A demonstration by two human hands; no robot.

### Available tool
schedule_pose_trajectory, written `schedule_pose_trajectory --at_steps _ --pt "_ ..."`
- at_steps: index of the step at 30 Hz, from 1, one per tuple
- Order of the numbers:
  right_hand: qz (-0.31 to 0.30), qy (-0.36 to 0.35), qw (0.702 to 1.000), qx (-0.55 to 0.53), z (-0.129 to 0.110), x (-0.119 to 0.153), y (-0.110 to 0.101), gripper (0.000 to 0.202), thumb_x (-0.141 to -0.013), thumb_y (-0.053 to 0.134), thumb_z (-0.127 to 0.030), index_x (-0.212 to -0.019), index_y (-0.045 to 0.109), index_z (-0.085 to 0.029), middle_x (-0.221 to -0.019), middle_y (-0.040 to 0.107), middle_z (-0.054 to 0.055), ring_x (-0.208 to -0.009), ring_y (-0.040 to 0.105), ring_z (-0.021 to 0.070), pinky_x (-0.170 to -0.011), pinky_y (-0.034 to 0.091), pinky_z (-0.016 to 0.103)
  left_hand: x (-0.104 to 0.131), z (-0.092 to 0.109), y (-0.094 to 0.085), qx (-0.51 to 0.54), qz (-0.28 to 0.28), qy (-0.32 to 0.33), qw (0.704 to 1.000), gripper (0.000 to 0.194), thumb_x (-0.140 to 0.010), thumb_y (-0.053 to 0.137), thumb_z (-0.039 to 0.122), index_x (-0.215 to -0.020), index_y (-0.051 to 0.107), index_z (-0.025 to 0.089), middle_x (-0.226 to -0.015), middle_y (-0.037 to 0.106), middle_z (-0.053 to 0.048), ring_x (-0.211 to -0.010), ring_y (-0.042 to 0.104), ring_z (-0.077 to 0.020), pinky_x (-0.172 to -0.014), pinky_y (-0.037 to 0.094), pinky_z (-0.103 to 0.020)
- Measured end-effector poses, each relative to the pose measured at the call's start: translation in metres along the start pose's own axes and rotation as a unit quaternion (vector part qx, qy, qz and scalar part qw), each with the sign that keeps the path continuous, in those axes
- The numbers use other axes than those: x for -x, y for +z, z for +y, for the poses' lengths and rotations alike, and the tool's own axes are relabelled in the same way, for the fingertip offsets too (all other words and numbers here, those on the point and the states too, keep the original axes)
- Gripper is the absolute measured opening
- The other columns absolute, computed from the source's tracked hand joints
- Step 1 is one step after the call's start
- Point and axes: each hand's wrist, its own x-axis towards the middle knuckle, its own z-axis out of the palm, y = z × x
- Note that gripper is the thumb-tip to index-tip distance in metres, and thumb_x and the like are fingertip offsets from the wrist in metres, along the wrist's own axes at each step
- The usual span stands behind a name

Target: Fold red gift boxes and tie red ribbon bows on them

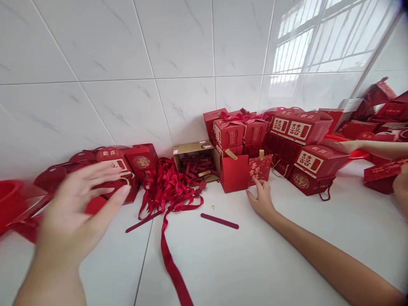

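My left hand [81, 204] is raised at the left, slightly blurred, fingers spread and thumb apart, with nothing in it. Beyond it stand red gift boxes [142, 161]. At the centre right, the fingertips of my right hand [263, 197] touch the lower front of a small red patterned bag [259, 170] with gold characters and a gold tab. Beside it stands a plain red bag [234, 174], also with a gold tab. A heap of dark red ribbon [168, 182] lies in the middle, one long end trailing to the front edge.
An open cardboard box [194, 148] holds dark red strips. Two loose strips [219, 221] lie on the white table [248, 263]. Stacked red boxes [306, 127] stand at the right, where another person's arm [379, 148] reaches in. A red basin [11, 204] is at far left.
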Motion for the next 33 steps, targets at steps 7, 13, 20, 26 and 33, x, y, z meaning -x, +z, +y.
schedule_pose_trajectory --at_steps 7,13,20,26,33 --pt "-0.118 -0.135 0.982 -0.06 -0.055 0.042 -0.014 0.015 -0.089 0.056 -0.031 -0.097 0.066 -0.024 -0.095 0.057 0.008 -0.09 0.058 0.0259 -0.081 0.051 0.046 0.002 -0.068 0.039 -0.228 -0.468 -0.261 0.813 0.041 -0.078 0.067 0.054 -0.073 0.064 0.014 -0.074 0.069 -0.007 -0.072 0.068 -0.0266 -0.063 0.054 -0.034" --pt "-0.223 -0.171 0.94 -0.196 -0.116 0.076 -0.011 0.016 -0.083 0.063 -0.027 -0.096 0.072 -0.03 -0.096 0.066 0.008 -0.087 0.061 0.03 -0.072 0.053 0.049 0.021 -0.084 0.077 -0.203 -0.612 -0.268 0.715 0.026 -0.093 0.06 0.033 -0.111 0.061 0.014 -0.105 0.066 -0.006 -0.085 0.066 -0.0171 -0.074 0.057 -0.035" --pt "-0.356 -0.019 0.834 -0.421 -0.2 0.047 0.033 0.057 -0.098 0.035 -0.054 -0.067 0.071 -0.021 -0.056 0.062 0.003 -0.05 0.059 0.017 -0.047 0.052 0.03 0.011 -0.018 0.047 -0.043 -0.534 -0.133 0.834 0.017 -0.092 0.049 0.035 -0.086 0.055 0.02 -0.08 0.063 0.003 -0.076 0.06 -0.0153 -0.067 0.046 -0.025" --pt "-0.386 0.199 0.715 -0.548 -0.248 0.018 0.043 0.042 -0.092 0.049 -0.055 -0.079 0.069 -0.02 -0.073 0.07 0.005 -0.065 0.065 0.0162 -0.059 0.052 0.027 0.02 0.02 0.025 -0.046 -0.435 -0.107 0.893 0.016 -0.088 0.048 0.036 -0.085 0.055 0.022 -0.073 0.059 0.002 -0.062 0.05 -0.0149 -0.054 0.033 -0.025" --pt "-0.309 0.297 0.635 -0.643 -0.231 -0.042 0.01 0.009 -0.087 0.061 -0.028 -0.084 0.065 -0.02 -0.077 0.063 -0.001 -0.068 0.061 0.0104 -0.067 0.053 0.024 0.021 0.011 0.024 -0.003 -0.501 -0.115 0.858 0.016 -0.083 0.061 0.034 -0.075 0.058 0.021 -0.07 0.068 0.001 -0.061 0.058 -0.0141 -0.053 0.036 -0.023"
